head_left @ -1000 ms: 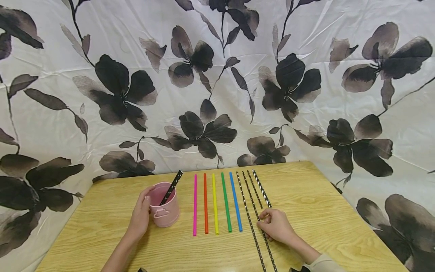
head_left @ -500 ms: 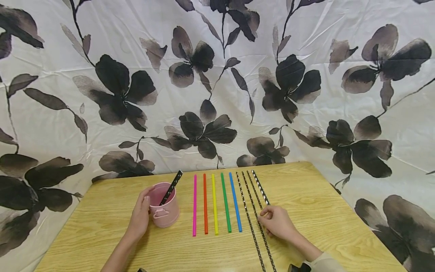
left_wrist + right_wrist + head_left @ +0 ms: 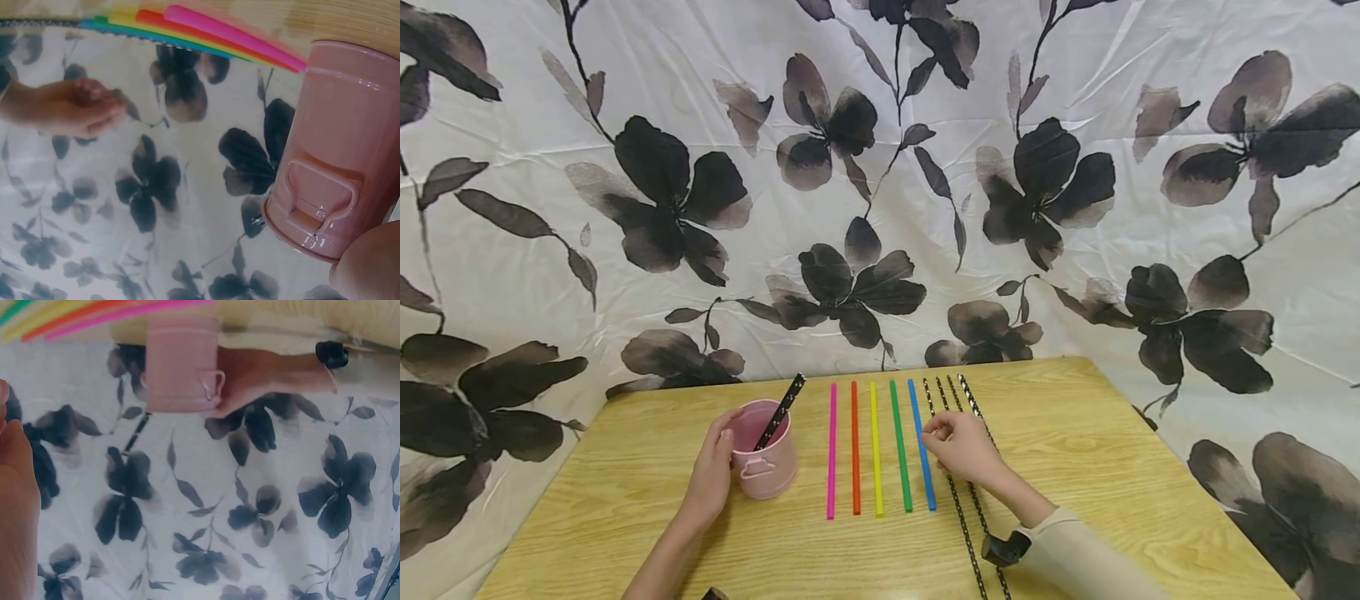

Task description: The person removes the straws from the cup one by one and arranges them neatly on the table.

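Note:
My left hand [image 3: 709, 471] holds a small pink metal bucket [image 3: 769, 473] by its left side, with the thumb near the rim. A thick black patterned straw [image 3: 786, 404] leans inside the bucket. My right hand [image 3: 964, 448] hovers over the blue straw [image 3: 924, 475] and the black patterned straws [image 3: 959, 517], covering their middle parts. Its fingers are loosely curled, and nothing shows between them. In the left wrist view that right hand [image 3: 78, 109] also appears to hold nothing. The right wrist view shows the bucket [image 3: 181, 362] from the other side, with the left hand [image 3: 262, 372] against it.
Pink [image 3: 831, 450], red [image 3: 855, 450], yellow [image 3: 876, 450] and green [image 3: 901, 450] straws lie side by side between the bucket and the blue straw. A black-and-white straw [image 3: 973, 400] lies rightmost. Floral cloth [image 3: 880, 208] hangs behind the wooden table [image 3: 1112, 450].
My right hand has moved left and away from me, from the rightmost patterned straws to above the blue one. The left hand and bucket have stayed put.

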The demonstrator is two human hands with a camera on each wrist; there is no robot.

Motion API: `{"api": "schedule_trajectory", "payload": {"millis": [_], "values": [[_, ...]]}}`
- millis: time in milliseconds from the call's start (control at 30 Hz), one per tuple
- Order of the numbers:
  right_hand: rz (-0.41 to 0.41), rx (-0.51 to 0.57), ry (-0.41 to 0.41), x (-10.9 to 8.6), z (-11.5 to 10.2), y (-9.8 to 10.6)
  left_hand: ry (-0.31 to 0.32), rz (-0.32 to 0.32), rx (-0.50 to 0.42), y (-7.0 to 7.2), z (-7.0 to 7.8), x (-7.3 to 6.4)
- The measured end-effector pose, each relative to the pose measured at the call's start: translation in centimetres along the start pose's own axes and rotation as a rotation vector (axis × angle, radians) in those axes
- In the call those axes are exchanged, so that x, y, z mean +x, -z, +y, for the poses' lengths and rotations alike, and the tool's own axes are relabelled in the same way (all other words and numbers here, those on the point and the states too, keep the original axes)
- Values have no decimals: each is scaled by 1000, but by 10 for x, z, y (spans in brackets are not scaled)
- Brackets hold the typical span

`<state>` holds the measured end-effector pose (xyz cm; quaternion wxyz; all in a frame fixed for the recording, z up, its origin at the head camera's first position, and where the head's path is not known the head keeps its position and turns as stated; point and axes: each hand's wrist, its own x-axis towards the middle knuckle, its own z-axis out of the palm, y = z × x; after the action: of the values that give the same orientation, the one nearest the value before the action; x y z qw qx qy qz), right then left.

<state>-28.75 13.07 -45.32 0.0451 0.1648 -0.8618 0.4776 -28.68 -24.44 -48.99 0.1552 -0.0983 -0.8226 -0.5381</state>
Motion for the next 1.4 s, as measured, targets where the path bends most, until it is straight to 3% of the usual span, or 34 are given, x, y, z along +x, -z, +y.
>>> {"api": "schedule_trajectory", "payload": {"millis": [167,333,700,933,1100,1400], "values": [[-53,75,16,17,-24,-18,-7,4,-10,-1,1,1],[-87,85,39,33,-43,-40,-9,-7,-31,-3,-1,-2],[-94,118,60,72,-81,-87,-37,11,-29,-3,-2,-1],[-82,154,23,84,-93,-109,-55,-4,-100,-1,15,-5],[-26,149,-5,90,-96,-118,-41,-3,-100,0,2,-2],[33,208,-12,94,-97,-128,-52,-1,-61,2,-2,-1]]}}
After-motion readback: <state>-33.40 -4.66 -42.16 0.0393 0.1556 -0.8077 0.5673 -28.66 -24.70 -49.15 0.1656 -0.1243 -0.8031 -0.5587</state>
